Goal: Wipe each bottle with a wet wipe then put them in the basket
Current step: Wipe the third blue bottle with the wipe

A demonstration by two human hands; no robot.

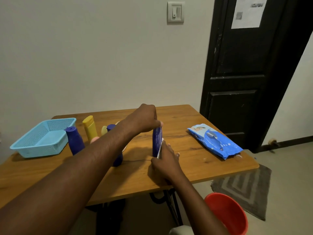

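At the left of the wooden table (194, 167) sits a light blue plastic mesh basket (42, 138). Just right of it, outside the basket, stand a dark blue capped bottle (74, 141) and a yellow plastic bottle (89, 128).

Further right, the left hand (145, 118) pinches the top of an upright dark blue plastic bottle (156, 141), which stands on the table near its middle. The right hand (166, 160) curls round a white wet wipe (160, 150) and presses it against this bottle's lower right side.

To wipe well, the left hand would likely need to steady the top firmly while the wipe travels the full height. The bottle should then be turned so every side is reached.

Right again lies a blue plastic wipes pack (215, 143); its print is too small to read. A white paper sheet (247, 12) on the black door (237, 82) carries a QR-like square, and its text is blurred.
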